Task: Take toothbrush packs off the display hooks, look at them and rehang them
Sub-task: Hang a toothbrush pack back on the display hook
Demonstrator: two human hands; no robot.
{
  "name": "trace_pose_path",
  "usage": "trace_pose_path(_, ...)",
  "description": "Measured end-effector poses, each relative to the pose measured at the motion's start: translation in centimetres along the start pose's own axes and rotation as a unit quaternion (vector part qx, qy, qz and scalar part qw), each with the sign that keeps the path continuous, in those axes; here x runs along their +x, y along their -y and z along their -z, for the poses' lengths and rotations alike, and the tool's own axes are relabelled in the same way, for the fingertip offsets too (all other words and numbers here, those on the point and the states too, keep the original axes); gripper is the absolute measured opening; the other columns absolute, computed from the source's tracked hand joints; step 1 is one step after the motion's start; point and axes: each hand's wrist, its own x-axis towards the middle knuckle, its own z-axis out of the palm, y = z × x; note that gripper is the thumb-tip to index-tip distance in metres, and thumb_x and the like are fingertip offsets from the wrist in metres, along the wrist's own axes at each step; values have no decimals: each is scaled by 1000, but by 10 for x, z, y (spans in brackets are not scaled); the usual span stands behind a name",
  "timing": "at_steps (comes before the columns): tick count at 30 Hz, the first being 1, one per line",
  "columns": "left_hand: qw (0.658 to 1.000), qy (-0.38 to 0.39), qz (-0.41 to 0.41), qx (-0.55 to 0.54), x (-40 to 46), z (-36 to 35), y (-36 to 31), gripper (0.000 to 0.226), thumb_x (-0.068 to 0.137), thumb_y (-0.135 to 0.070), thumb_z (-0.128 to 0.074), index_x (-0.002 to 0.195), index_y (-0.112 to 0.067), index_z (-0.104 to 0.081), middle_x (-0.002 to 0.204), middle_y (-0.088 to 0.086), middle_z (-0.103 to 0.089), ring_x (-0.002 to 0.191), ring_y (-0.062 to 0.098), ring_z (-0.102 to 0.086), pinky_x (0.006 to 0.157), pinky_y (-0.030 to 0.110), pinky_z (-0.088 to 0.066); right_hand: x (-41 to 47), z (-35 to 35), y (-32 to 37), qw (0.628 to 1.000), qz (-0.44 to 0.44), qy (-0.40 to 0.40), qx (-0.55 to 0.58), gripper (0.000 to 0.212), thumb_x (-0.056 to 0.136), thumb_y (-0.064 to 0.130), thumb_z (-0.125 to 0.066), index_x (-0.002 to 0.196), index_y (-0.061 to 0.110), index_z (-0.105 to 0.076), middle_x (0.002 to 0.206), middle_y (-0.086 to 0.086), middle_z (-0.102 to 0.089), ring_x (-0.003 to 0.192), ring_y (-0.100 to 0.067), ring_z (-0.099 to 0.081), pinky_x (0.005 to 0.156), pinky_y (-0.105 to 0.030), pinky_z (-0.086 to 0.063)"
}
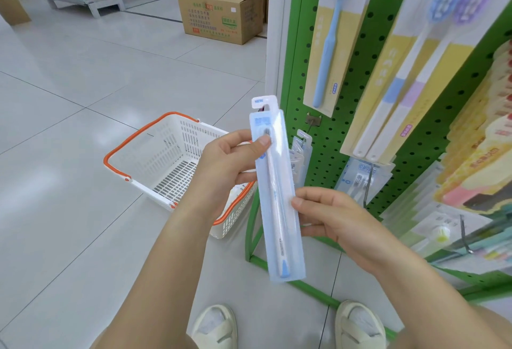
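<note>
Pack: we hold the toothbrush pack (275, 190) upright before the pegboard (332, 116).
Grip: left hand (230, 165) and right hand (329, 215) pinch its edges.
Advice: keep its hang tab (263, 101) uppermost for rehanging.

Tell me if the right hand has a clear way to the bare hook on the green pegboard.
Probably not yet: the right hand pinches the toothbrush pack. Nothing blocks the bare hook.

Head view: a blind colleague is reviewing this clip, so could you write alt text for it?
Both hands hold one clear toothbrush pack upright: the left hand pinches it near the brush head, the right hand grips its lower right edge. To the right a green pegboard display carries more hanging packs; on the floor behind the hands stands a white shopping basket with orange handles.
</note>
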Motion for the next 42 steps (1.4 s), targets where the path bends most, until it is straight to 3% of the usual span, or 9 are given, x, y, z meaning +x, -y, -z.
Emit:
trace_pose_path(3,994,97,16,47,-8,-5,0,22,79,-23,-75,99,-15,-71,88,6,-76,80,18,-73,68,27,-58,-2,3,9,997,56,-54,8,26,94,23,-52,112,12,-67,104,-4,-74,94,-17,-70,83,-28,-57)
trace_pose_path(7,975,193,56,97,-17,-17,7,21,77,-23,-77,97,-22,-72,91,4,-76,82,14,-72,71,24,-56,-4,2,12,974,133,-162,82,28,82,35,-56,96,17,-72,98,-7,-74,89,-16,-69,81,-28,-57)
trace_pose_path(15,968,206,55,132,-13,-21,12,19,81,-15,-76,98,-22,-75,95,4,-76,91,12,-71,82,22,-51,-18,-3,15,965,123,-194,123,26,100,19,-44,102,17,-70,99,-2,-75,95,-16,-70,84,-26,-54)
trace_pose_path(21,961,235,47,135,-11,-15,8,32,81,-24,-75,112,-21,-71,112,-5,-73,110,9,-66,96,25,-50,-21,-3,22,941,158,-291,63,20,95,16,-54,106,12,-70,102,-1,-74,102,-17,-68,98,-34,-49)
trace_pose_path(26,993,71,10,89,-8,-7,1,22,93,-25,-61,113,-23,-71,105,-9,-74,102,10,-68,81,21,-56,-21,-16,5,920,161,-355,42,18,98,14,-50,92,14,-67,81,12,-69,74,7,-59,72,-7,-43)
trace_pose_path(31,993,-48,-54,94,3,-9,9,20,97,-20,-58,108,-29,-71,108,-13,-72,107,6,-63,82,17,-49,9,-31,-33,892,113,-434,56,20,102,16,-43,89,16,-59,80,8,-57,72,-2,-50,64,-9,-38)
trace_pose_path(35,972,4,-114,205,8,-25,21,26,99,-26,-54,121,-35,-65,129,-20,-61,123,-4,-50,103,15,-37,39,-31,-44,852,117,-508,44,20,102,15,-40,89,13,-55,76,6,-50,69,-6,-43,59,-8,-35)
trace_pose_path(38,964,28,-108,242,12,-31,25,29,99,-29,-54,127,-32,-62,132,-20,-57,123,-8,-47,100,9,-35,62,-28,-42,825,127,-548,56,20,103,19,-40,101,8,-57,80,8,-52,76,-7,-47,65,-8,-36)
trace_pose_path(42,972,-9,-118,202,18,-34,23,25,99,-27,-54,120,-34,-67,121,-20,-63,112,-3,-57,98,23,-47,88,-23,-39,785,141,-599,74,29,103,24,-41,111,3,-59,94,1,-56,87,-11,-49,77,-21,-39)
